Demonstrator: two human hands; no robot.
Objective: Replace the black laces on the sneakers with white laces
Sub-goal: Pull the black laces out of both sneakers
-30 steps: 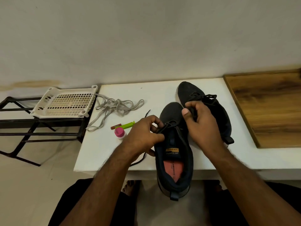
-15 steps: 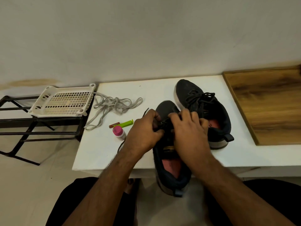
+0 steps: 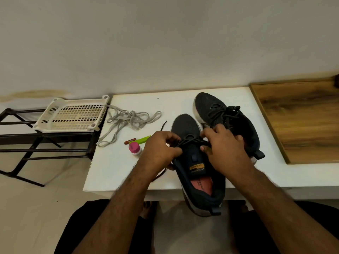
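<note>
I'm pinching the black lace [image 3: 190, 142] w/ both hands, L [image 3: 159, 149] & R [image 3: 222, 149], at the near sneaker [image 3: 198, 173]; its long axis is running away from me, toe far.

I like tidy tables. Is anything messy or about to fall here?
Yes. The near sneaker hangs heel-first over the table edge, steadied by both hands. The white laces lie in a tangled heap, one loop draped onto the basket.

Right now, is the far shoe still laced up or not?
Laced. The far shoe shows black laces crisscrossing its top, bunched in loops; neither hand touches them.
</note>
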